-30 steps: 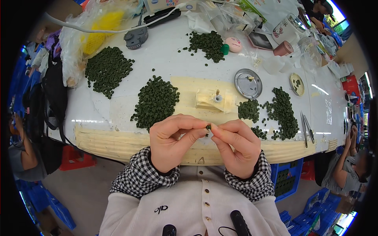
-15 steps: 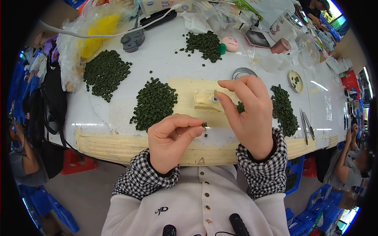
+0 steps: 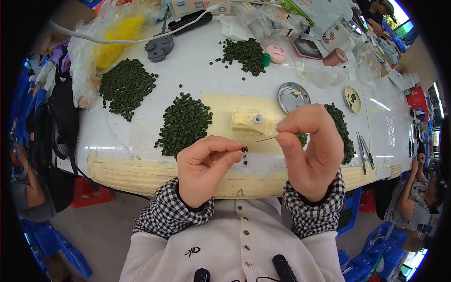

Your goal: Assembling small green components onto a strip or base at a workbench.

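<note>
My left hand (image 3: 201, 165) pinches a small dark green piece (image 3: 244, 149) between thumb and forefinger, above the table's front edge. To its right, my right hand (image 3: 315, 152) has thumb and forefinger together on a thin needle-like rod (image 3: 266, 139), which points left toward that piece. Beyond both hands sits a block wrapped in yellowish tape (image 3: 244, 121), with a white round socket (image 3: 258, 119) on it. A tiny dark bit (image 3: 245, 162) lies just below the left fingertips. The nearest heap of green pieces (image 3: 185, 123) rises left of the block.
More green heaps lie at the far left (image 3: 127, 88), back (image 3: 244, 55) and right (image 3: 339, 131). A round metal lid (image 3: 293, 97) stands behind my right hand. Tweezers (image 3: 362, 152) rest at the right. A plastic bag (image 3: 84, 61) and white cable (image 3: 136, 42) occupy the back left.
My right hand has come away from the taped block's socket toward the right and nearer me, uncovering the socket and metal lid. The thin rod now shows. My left hand has barely moved.
</note>
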`<state>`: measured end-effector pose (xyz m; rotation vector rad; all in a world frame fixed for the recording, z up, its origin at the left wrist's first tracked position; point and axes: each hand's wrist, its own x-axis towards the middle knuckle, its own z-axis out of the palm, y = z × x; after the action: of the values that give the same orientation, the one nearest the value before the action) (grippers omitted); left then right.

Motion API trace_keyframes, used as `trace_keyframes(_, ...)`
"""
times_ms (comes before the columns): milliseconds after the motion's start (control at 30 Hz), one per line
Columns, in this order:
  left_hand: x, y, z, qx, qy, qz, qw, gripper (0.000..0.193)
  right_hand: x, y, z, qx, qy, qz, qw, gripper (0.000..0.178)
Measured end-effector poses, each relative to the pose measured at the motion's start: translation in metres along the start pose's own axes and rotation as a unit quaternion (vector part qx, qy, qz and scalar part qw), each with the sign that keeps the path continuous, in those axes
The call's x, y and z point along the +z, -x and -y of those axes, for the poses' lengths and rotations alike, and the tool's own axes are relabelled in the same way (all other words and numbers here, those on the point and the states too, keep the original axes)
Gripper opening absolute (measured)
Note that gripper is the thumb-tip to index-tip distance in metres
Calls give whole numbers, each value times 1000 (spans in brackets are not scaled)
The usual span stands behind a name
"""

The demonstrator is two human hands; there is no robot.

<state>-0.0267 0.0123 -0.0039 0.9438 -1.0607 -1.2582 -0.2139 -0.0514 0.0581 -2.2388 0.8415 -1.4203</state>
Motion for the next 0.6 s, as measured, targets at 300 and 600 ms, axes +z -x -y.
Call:
trace_keyframes(300, -1, 0, 1, 9, -14, 16, 1000, 15, 17, 10, -3, 68, -138, 74, 985, 12)
trace_keyframes(600, -2, 0, 0, 12, -13, 23, 1000, 15, 14, 7, -4, 19, -88, 97, 991, 16)
